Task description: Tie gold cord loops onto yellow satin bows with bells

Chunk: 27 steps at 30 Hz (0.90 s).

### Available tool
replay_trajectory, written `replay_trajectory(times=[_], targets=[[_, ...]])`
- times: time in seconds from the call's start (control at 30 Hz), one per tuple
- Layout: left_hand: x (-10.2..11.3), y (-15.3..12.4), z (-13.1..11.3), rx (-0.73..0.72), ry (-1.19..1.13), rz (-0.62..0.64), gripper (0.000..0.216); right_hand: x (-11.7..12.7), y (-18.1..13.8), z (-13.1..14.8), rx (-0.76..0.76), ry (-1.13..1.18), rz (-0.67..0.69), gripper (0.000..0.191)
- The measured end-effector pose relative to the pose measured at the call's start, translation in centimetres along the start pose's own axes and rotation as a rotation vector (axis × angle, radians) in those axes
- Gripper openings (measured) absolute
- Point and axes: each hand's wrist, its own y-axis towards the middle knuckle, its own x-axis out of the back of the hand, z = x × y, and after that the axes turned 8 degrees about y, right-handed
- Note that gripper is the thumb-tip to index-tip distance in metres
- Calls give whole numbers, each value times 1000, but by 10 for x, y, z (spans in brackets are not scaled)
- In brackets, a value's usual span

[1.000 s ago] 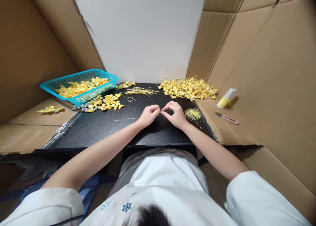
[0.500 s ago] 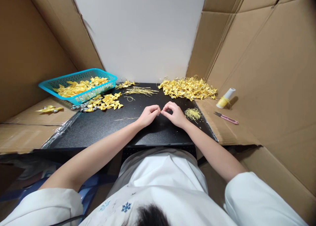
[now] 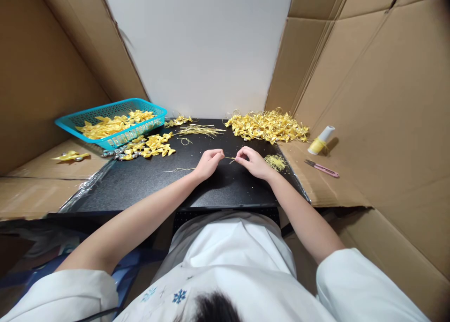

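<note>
My left hand (image 3: pixel 208 163) and my right hand (image 3: pixel 252 162) hover over the middle of a black table (image 3: pixel 147 181), both pinched on a thin yellow thread (image 3: pixel 230 158) stretched between them. What else the left fingertips grip is too small to make out. A small tangle of yellow thread scraps (image 3: pixel 276 161) lies just right of my right hand. A loose thread (image 3: pixel 177 169) lies on the table left of my left hand.
A turquoise basket (image 3: pixel 105 110) with yellow ribbon pieces stands at the back left, yellow bows (image 3: pixel 151 145) beside it. A big yellow pile (image 3: pixel 269 125) lies at the back right. A thread spool (image 3: pixel 320 140) and pink snips (image 3: pixel 323 168) rest on cardboard at right. Cardboard walls enclose the sides.
My hands, touching at the fingertips before, have drawn a little apart, the right one moving right, and the thread now shows stretched between them.
</note>
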Motion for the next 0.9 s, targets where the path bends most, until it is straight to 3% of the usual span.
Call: replay_trajectory(times=[0.3, 0.9], targets=[[0, 1, 3, 47, -81, -5, 25, 0, -2, 1, -57, 38, 95, 13], [2, 5, 3, 76, -182, -164, 22, 2, -3, -6, -121, -1, 176, 12]])
